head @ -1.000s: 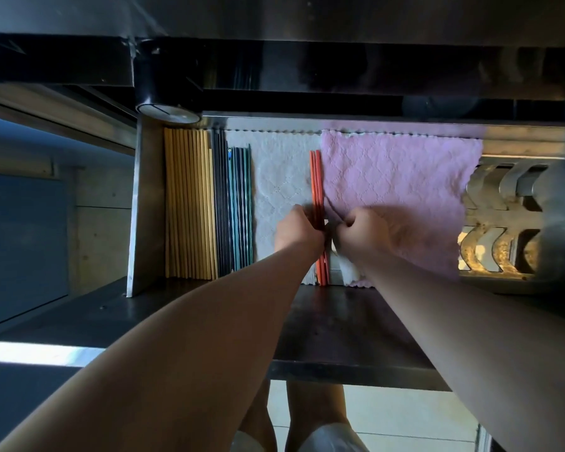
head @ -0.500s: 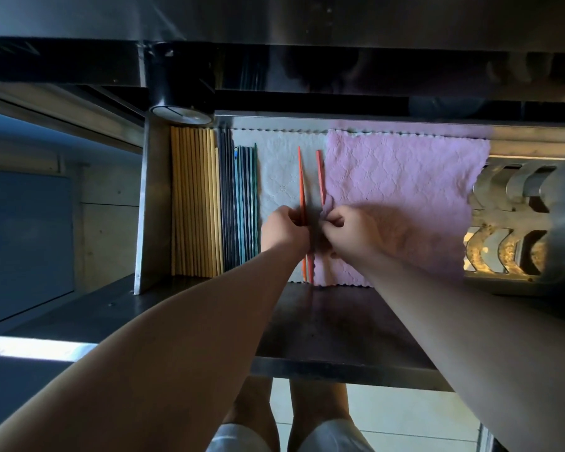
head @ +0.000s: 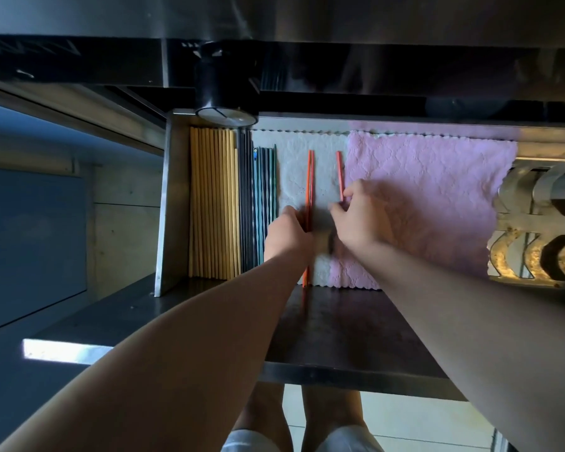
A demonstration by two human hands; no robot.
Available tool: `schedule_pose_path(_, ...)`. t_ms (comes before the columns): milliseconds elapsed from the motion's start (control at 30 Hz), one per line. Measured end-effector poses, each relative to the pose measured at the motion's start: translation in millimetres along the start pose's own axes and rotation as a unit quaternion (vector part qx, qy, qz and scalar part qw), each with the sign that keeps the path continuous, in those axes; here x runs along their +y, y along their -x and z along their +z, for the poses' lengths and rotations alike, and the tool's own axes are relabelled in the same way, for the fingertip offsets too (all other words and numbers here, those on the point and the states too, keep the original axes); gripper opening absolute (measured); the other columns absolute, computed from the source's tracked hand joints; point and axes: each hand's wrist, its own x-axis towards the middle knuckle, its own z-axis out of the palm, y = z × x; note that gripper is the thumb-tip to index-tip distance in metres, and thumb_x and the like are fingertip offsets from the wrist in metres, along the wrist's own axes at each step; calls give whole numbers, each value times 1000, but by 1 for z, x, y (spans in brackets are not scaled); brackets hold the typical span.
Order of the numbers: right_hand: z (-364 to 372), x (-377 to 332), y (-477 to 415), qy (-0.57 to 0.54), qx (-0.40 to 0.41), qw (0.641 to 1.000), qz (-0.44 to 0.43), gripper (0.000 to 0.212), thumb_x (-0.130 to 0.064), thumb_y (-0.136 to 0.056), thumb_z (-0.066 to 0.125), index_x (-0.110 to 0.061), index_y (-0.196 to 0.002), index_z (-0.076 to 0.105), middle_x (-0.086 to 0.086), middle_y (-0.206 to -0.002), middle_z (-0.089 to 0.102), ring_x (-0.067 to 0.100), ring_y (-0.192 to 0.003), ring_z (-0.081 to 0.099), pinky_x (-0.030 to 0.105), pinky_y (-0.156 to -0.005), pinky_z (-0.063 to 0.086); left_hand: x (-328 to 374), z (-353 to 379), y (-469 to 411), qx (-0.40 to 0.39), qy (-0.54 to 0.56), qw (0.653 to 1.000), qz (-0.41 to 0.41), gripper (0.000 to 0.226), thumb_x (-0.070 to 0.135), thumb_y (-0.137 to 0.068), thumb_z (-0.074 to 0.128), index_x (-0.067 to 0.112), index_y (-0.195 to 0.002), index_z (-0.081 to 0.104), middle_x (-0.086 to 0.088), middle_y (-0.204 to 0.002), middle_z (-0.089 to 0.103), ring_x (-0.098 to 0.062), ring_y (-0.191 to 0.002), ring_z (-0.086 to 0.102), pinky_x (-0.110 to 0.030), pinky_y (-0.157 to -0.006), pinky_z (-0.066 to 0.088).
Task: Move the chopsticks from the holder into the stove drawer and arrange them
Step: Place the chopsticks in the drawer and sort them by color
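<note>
Chopsticks, orange: a pair (head: 309, 187) lies on the white cloth (head: 294, 177) in the drawer, its near ends sticking out past the cloth's front edge; a single orange stick (head: 340, 174) lies to the right, just beside the pink cloth (head: 431, 203).
Change: a second ago the orange sticks lay bunched together between the hands; now the pair and the single stick are well apart, and the pair sits further left.
Left hand: (head: 287, 234) fingers curled on the orange pair, gripping it at mid-length.
Right hand: (head: 361, 220) fingertips pinching the single orange stick near its lower part; the rest of that stick is hidden under the hand.
Drawer: (head: 165, 207) open metal tray, lined with the white and pink cloths.
Drawer contents, left side: a row of yellow chopsticks (head: 213, 207) against the left wall, then dark and teal chopsticks (head: 258, 203) just beside them, all lying parallel front to back.
</note>
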Motion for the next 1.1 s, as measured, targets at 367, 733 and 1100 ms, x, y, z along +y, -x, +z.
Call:
schedule_pose_path(367, -6, -23, -17, -50, 51, 997, 23, 10, -20, -90, 56, -16, -89, 65, 0, -86, 63, 17, -77, 53, 21, -54, 31, -6, -11, -1, 17, -91, 991, 95, 10, 10, -89, 52, 17, -89, 59, -1, -91, 54, -16, -68, 55, -28, -54, 42)
schedule_pose_path(733, -17, -26, -5, -237, 90, 966, -43, 13, -26, -90, 53, -18, -83, 60, 8, -72, 64, 33, -73, 61, 42, -70, 52, 15, -11, 4, -14, -127, 991, 50, 14, 17, -87, 54, 11, -74, 58, -3, -69, 53, -22, -57, 52, -27, -51, 39)
schedule_pose_path(1100, 11, -59, 5, -149, -38, 988, -6, 16, -28, -89, 59, -23, -74, 63, 2, -74, 70, 25, -72, 66, 38, -72, 56, -14, -50, -3, -20, -13, 1000, 2, 38, 39, -93, 55, 12, -66, 57, -2, -63, 58, -18, -50, 54, -22, -44, 39)
